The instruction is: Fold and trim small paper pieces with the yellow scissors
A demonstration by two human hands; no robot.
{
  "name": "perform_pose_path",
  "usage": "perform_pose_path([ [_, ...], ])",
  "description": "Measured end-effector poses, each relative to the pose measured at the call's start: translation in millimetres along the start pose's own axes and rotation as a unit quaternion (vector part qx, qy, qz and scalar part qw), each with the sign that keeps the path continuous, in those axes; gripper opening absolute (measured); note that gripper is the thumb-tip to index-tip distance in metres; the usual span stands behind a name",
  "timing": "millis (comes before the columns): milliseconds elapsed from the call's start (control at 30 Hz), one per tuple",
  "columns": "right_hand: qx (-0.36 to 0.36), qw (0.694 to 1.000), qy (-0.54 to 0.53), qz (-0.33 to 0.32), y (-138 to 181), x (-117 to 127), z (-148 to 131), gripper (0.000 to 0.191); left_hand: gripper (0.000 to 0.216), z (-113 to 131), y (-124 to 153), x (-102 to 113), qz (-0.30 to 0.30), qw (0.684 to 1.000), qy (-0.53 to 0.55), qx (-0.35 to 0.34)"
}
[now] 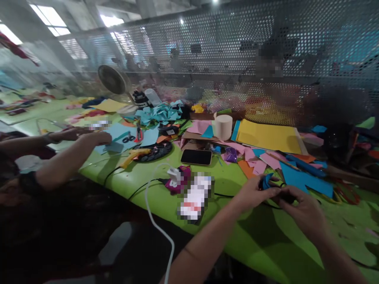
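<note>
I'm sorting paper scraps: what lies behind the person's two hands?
Behind the left hand lie pink paper and orange paper; behind the right hand, a blue sheet. What the hands and the blue piece at the left fingers cover cannot be seen.

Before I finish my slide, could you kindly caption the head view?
Left fingers hold a small blue piece beside the right fingers, over a green tabletop strewn with colored paper scraps.

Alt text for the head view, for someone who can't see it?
The left hand holds a small blue piece, the right hand close beside it, over a green table scattered with coloured paper. A dark-screened phone lies mid-table; at left, another person's hand is over light-blue paper.
</note>
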State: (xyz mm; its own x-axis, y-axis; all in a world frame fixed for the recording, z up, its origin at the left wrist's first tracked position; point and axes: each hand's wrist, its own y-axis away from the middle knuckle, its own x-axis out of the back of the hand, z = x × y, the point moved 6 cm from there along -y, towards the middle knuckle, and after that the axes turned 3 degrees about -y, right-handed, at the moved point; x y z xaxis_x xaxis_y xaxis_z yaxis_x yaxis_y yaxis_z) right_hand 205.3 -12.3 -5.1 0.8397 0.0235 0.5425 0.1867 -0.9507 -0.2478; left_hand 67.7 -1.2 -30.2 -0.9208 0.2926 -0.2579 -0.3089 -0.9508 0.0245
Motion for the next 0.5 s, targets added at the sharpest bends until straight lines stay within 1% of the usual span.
perform_pose_path([
  [167,-0.008,1.0,-0.007,-0.006,-0.8,0.0,3.5,0.025,0.051,0.2,-0.7,1.6,0.013,1.0,0.022,-0.008],
  [333,0.003,1.0,-0.014,0.0,-1.8,0.9,2.7,0.023,0.056,-1.6,-1.3,2.5,0.012,0.999,0.033,-0.007],
  [433,0.001,1.0,-0.011,-0.009,-0.7,-0.8,4.1,0.024,0.05,-1.3,-0.5,2.7,0.012,1.0,0.02,-0.011],
  [500,0.005,1.0,0.008,-0.01,0.6,-1.5,6.2,0.025,0.045,-2.3,-1.7,4.9,0.027,0.999,0.014,-0.017],
])
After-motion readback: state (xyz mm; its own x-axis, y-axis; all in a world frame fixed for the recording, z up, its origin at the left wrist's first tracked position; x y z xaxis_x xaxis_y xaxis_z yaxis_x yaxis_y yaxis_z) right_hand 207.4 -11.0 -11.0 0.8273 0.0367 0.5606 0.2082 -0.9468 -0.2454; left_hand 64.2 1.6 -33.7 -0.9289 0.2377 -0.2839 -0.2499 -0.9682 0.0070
